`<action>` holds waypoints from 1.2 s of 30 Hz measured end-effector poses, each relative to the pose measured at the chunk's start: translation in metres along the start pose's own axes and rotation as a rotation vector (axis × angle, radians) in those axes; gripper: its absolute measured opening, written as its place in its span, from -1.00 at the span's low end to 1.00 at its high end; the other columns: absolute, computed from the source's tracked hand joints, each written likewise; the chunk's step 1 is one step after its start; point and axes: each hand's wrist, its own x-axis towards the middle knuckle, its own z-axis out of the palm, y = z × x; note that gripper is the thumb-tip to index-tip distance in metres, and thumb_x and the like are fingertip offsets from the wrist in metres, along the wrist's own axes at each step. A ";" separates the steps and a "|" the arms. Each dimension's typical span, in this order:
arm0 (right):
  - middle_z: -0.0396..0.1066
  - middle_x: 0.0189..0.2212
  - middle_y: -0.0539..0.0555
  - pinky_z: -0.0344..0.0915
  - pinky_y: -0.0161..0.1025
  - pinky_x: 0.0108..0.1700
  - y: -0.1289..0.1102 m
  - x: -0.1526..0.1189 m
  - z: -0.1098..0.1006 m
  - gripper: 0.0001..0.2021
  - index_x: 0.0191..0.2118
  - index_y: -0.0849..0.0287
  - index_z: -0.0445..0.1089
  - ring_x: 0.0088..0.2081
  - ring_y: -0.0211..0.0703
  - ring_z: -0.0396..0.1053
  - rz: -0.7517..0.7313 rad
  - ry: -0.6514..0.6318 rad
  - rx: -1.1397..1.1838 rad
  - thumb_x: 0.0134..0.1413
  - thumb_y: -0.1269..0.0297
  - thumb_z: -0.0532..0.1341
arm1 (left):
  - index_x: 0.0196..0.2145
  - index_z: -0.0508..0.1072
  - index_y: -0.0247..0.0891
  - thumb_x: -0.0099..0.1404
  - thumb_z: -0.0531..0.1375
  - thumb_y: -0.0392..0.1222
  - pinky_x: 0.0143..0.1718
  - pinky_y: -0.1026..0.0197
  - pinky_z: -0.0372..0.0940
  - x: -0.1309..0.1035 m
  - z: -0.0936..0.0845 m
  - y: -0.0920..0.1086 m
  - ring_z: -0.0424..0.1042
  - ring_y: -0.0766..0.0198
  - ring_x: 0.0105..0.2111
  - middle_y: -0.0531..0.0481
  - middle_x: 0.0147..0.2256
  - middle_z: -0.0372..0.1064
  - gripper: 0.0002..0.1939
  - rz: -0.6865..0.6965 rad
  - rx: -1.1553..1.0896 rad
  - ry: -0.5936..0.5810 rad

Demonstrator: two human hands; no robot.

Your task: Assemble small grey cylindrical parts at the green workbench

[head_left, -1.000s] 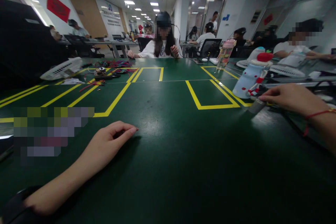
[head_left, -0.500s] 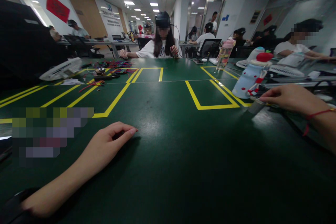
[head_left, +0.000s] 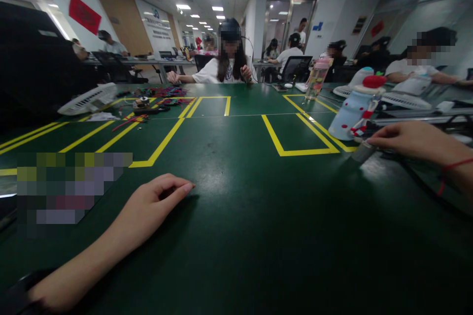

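Observation:
My right hand [head_left: 410,139] is at the right side of the green table [head_left: 251,236], its thumb and fingertips pinched on the top of a small grey cylinder [head_left: 362,152]. The cylinder looks tilted and blurred; whether its lower end touches the tabletop I cannot tell. Just behind it stands a light blue bottle [head_left: 347,117] with a red top and red dots. My left hand [head_left: 160,199] rests on the table left of the middle, with thumb and forefinger tips pressed together. Anything between those tips is too small to make out.
Yellow tape lines [head_left: 308,152] mark the tabletop. Coloured wires [head_left: 166,92] and a white slatted device [head_left: 88,99] lie at the back left. A clear bottle with a pink lid [head_left: 318,78] stands at the back right. A co-worker [head_left: 229,66] sits opposite.
The whole view has shifted very slightly. Both hands keep nearly the same pose, and the grey cylinder stays in my right hand's pinch.

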 end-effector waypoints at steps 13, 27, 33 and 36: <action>0.51 -0.31 0.13 0.24 -0.17 -0.23 -0.026 -0.011 0.006 -0.58 -0.31 0.21 0.47 -0.28 -0.06 0.43 -0.091 0.063 0.015 -0.18 -0.05 0.38 | -0.23 0.58 -0.06 0.28 0.16 0.26 -0.08 0.07 0.31 0.006 0.002 -0.012 0.51 0.04 -0.12 0.00 -0.16 0.56 -0.60 -0.005 -0.029 -0.023; 0.41 0.05 0.05 0.41 -0.13 0.09 -0.210 -0.184 0.079 -0.72 0.00 -0.02 0.30 0.06 -0.20 0.41 -0.983 -0.087 0.884 0.15 0.27 0.22 | -0.24 0.59 -0.07 0.29 0.15 0.25 -0.13 0.09 0.32 0.006 0.005 -0.010 0.50 0.06 -0.17 -0.01 -0.19 0.55 -0.60 0.027 0.010 0.000; 0.44 0.01 0.07 0.44 -0.09 0.04 -0.206 -0.178 0.087 -0.40 0.16 -0.03 0.16 -0.01 -0.15 0.46 -0.809 -0.239 0.965 0.01 0.14 0.36 | -0.03 0.54 -0.01 0.37 0.13 0.10 -0.26 0.15 0.36 -0.007 0.025 0.031 0.44 0.11 -0.18 -0.04 -0.13 0.47 -0.67 0.255 -0.031 -0.025; 0.46 -0.04 0.06 0.44 -0.10 -0.01 -0.208 -0.178 0.089 -0.49 0.08 0.00 0.22 -0.05 -0.16 0.47 -0.776 -0.263 0.981 0.03 0.12 0.36 | -0.06 0.57 0.05 0.36 0.16 0.06 -0.12 0.10 0.37 -0.012 0.038 0.066 0.43 0.11 -0.15 -0.03 -0.15 0.44 -0.72 0.359 -0.131 -0.077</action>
